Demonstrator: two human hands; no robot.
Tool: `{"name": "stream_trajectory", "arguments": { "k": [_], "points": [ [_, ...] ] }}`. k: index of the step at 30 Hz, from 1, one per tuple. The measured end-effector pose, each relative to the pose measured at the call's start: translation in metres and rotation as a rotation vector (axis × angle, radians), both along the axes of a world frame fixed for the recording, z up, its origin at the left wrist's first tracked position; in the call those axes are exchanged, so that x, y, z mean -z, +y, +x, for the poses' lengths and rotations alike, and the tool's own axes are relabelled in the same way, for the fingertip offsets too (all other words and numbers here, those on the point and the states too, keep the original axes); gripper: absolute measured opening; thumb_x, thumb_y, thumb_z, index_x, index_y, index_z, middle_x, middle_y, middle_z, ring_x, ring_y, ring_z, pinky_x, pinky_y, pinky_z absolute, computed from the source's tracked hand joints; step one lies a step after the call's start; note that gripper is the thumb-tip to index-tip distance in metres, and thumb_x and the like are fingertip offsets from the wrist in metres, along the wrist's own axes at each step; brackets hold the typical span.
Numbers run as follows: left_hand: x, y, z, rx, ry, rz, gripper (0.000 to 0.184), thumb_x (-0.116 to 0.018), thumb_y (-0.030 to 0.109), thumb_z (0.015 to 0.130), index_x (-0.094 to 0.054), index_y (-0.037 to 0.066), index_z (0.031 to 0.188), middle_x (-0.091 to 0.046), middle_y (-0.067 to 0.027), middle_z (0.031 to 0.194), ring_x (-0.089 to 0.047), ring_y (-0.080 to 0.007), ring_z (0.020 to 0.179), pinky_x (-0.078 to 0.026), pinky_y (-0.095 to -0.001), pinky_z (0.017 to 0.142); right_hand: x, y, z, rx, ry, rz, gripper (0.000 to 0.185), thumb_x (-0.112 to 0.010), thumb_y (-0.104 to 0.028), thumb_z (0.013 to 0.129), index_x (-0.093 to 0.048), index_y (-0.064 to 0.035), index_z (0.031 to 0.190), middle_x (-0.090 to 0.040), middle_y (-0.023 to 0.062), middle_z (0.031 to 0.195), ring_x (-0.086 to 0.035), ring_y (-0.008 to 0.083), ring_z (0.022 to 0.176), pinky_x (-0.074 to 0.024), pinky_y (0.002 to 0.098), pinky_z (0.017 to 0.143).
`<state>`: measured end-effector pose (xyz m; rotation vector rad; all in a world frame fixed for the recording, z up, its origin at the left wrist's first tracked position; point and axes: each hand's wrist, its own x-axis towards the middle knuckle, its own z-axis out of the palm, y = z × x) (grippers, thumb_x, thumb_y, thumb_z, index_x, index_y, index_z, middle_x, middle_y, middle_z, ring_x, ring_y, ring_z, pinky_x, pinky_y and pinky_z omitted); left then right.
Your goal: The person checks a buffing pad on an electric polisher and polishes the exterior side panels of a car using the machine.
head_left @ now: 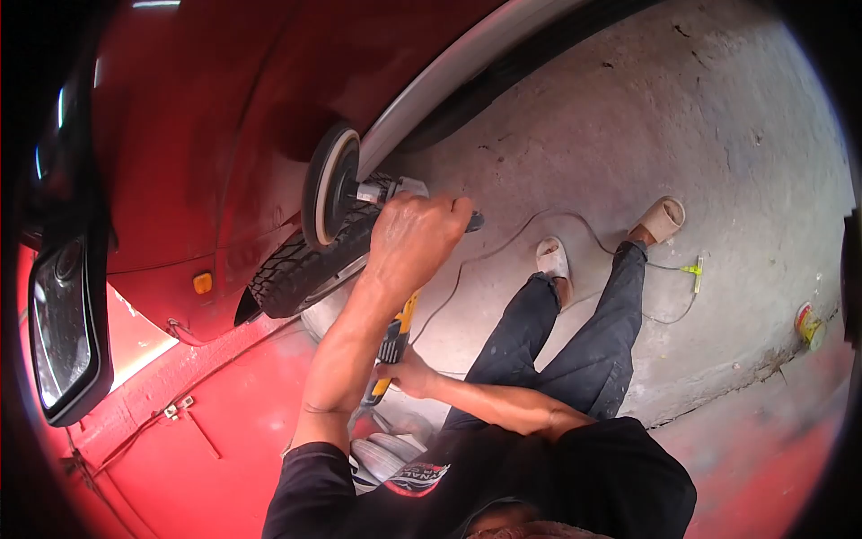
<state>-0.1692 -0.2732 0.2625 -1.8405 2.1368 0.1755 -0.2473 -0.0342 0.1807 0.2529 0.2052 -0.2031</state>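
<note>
Black T-shirt (575,472) right up close, shoulders bent forward, and look at those arms: the left forearm (339,355) reaches long and nearly straight towards the car, while the right forearm (512,409) folds across the waist. Left hand (417,235) up front, fingers curled down over the head end of a yellow-and-black polisher (392,349); right hand (411,370) closed around its body, lower down. Both are full, both wrapped tight!

Underfoot it's scuffed grey concrete (745,162), washed red over by the wing mirror (67,323), with a thin cable (462,265) looping across it past two pale slide sandals (663,220) to a green fitting (697,269). Beyond, a small tub (810,325) lies near a crack. Dark red bodywork (171,180) takes up the other side, an orange marker lamp (203,283) on it, a chunky tyre (305,269) below.

And the polisher itself, between worker and car, just above that tyre: its long axis runs from the worker's waist out to the head, the round pad (337,202) standing edge-on there, its face turned to the red panel; full contact or not, I can't tell
</note>
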Motion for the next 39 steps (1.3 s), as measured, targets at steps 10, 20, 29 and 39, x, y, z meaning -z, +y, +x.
{"name": "stream_trajectory", "arguments": {
  "k": [10,20,29,39],
  "points": [
    [-0.026,-0.084,-0.055,0.191,0.047,-0.11,0.009,-0.066,0.003,0.079,-0.057,0.006,0.08,-0.068,-0.0135,0.073,-0.071,-0.0335,0.066,-0.057,-0.0418,0.066,-0.01,-0.082,-0.037,0.133,0.041,-0.106,0.04,-0.073,0.005,0.074,-0.056,-0.0057,0.109,-0.064,0.0066,0.086,-0.066,0.0197,0.079,-0.0562,0.036,0.072],
    [-0.075,-0.211,-0.124,0.278,0.206,-0.275,0.013,-0.067,0.002,0.078,-0.055,0.006,0.081,-0.066,-0.0134,0.073,-0.069,-0.0357,0.069,-0.056,-0.0465,0.064,-0.035,-0.213,-0.096,0.338,0.241,-0.284,0.045,-0.071,0.008,0.072,-0.059,-0.0045,0.114,-0.067,0.007,0.087,-0.068,0.0196,0.078,-0.056,0.0341,0.072],
    [-0.059,-0.39,-0.223,0.276,0.268,-0.234,0.017,-0.068,0.001,0.077,-0.054,0.006,0.086,-0.067,-0.014,0.078,-0.068,-0.0396,0.074,-0.053,-0.0512,0.067,-0.015,-0.387,-0.192,0.353,0.325,-0.231,0.05,-0.074,0.011,0.073,-0.051,-0.0035,0.114,-0.063,0.0084,0.086,-0.067,0.0189,0.07,-0.0565,0.0335,0.065],
    [-0.041,-0.546,-0.308,0.305,0.311,-0.204,0.019,-0.071,0.004,0.084,-0.055,0.006,0.094,-0.07,-0.0154,0.089,-0.068,-0.0425,0.087,-0.052,-0.0531,0.072,0.014,-0.551,-0.261,0.544,0.466,-0.287,0.047,-0.077,0.008,0.072,-0.051,-0.0061,0.109,-0.064,0.0074,0.081,-0.066,0.0203,0.067,-0.0557,0.0353,0.063]
  ]
}}
